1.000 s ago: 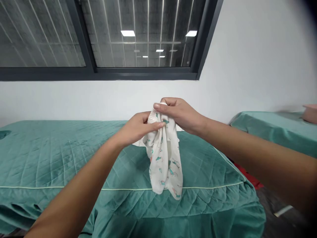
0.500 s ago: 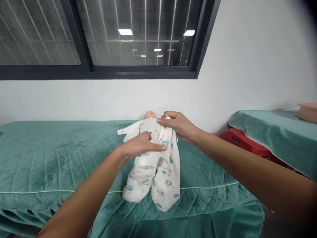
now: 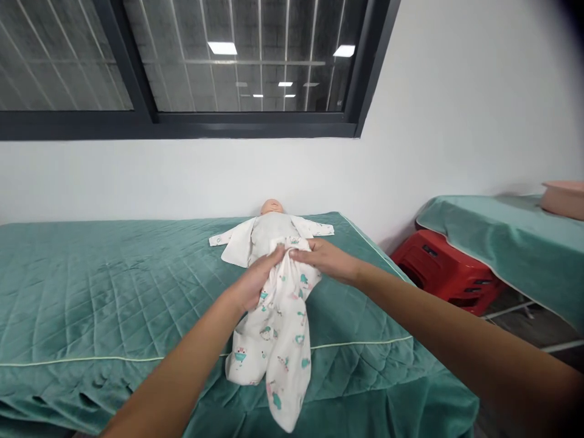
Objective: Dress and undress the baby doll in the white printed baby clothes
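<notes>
White baby pants (image 3: 287, 322) with a green and pink print hang from both my hands, gathered at the waistband. My left hand (image 3: 258, 277) grips the left side of the waist, thumb on top. On the right side, my right hand (image 3: 326, 258) pinches the cloth close to the left thumb. Behind the pants a baby doll (image 3: 272, 207) lies on its back, head toward the wall. A white long-sleeved top (image 3: 239, 242) is spread open around its pale torso, sleeves stretched out sideways. The pants and my hands hide the doll's lower body.
The doll lies on a bed with a quilted green cover (image 3: 114, 292), against a white wall under a dark-framed window (image 3: 255, 128). At right are stacked red plastic stools (image 3: 449, 271) and a green-draped table (image 3: 493, 225) bearing a pink box-like object (image 3: 563, 199).
My right hand has come down and inward, nearer the left hand, and the waistband is now bunched between them. The doll's right-hand sleeve has come into view. The camera view has shifted slightly.
</notes>
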{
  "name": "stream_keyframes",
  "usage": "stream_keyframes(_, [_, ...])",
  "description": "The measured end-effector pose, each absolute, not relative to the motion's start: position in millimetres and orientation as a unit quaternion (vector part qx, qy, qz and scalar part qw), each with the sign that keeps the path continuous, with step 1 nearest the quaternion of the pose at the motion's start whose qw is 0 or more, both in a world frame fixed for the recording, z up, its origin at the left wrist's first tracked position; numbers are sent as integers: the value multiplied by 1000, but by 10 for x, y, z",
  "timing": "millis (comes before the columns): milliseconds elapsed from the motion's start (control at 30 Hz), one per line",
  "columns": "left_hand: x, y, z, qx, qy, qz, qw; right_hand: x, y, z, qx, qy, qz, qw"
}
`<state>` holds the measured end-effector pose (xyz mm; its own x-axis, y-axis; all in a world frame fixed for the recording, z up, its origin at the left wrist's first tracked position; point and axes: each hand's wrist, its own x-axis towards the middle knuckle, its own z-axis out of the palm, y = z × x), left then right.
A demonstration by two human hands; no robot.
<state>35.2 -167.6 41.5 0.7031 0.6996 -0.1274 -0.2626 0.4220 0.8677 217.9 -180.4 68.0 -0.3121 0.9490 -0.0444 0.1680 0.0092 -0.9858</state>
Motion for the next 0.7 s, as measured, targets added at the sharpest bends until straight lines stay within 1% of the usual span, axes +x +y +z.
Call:
stream_keyframes(67, [409,-1760,318,485,284,304,769,2178,-1778,587,-447,-553,541,448])
stream_keyframes(100, [427,-1793,281,505,292,305,753,2173,-1777,549,-439,-529,548,477])
stream_keyframes(200, [435,-1816,204,519,279,287,755,2165,-1813,452,-410,-481,582,512])
stream_keyframes(267, [406,-1764,158,476,270,298,782,2178,-1856,393,-404,-471,601,503])
stream_keyframes(300, [387,-1725,132,450,265,314,793,2188,-1880,367,-408,-476,608,486])
stream_keyframes(400, [334,-1617,47,392,252,350,813,2203,-1950,320,-429,-535,618,384])
stream_keyframes(467, [322,-1588,0,376,262,331,825,2191,-1984,310,-438,-589,605,307])
stream_keyframes(533, [331,-1597,-31,363,275,310,835,2170,-1993,297,-455,-624,581,258])
stream_keyframes(567, [341,-1612,-38,358,276,308,837,2161,-1985,285,-470,-626,568,255])
stream_keyframes(600, [353,-1631,-40,357,272,312,838,2154,-1968,268,-486,-615,559,269])
stream_keyframes(633, [365,-1652,-37,359,266,319,836,2150,-1943,249,-500,-593,554,302])
stream_keyframes(700, [387,-1692,-16,377,249,327,830,2145,-1876,213,-502,-525,560,398])
